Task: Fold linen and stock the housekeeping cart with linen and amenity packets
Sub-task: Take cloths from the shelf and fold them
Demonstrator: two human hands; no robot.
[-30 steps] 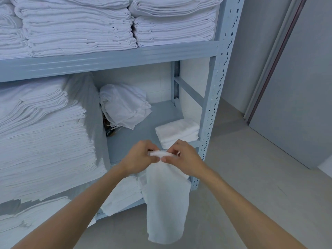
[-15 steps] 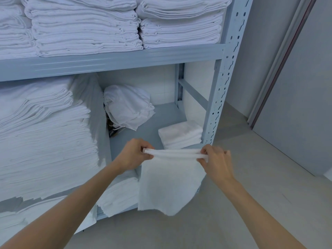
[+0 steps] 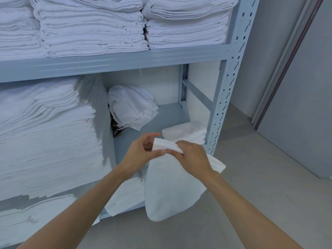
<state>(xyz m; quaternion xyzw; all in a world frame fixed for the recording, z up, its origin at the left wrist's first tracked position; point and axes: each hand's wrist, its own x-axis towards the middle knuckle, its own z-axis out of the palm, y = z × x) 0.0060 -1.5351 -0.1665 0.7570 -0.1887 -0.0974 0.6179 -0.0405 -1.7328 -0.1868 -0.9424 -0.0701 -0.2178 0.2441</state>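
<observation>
Both hands meet in front of the pale grey metal shelving rack, holding a small white terry towel by its folded top edge while the rest hangs down toward the floor. Left hand pinches the edge with thumb under, index finger sticking out straight; right hand has fingers curled over the fold. A short stack of folded white towels sits on the middle shelf just behind, tall white linen stacks to the left.

Towel in front of shelf; folded stack behind; linen piles left.
</observation>
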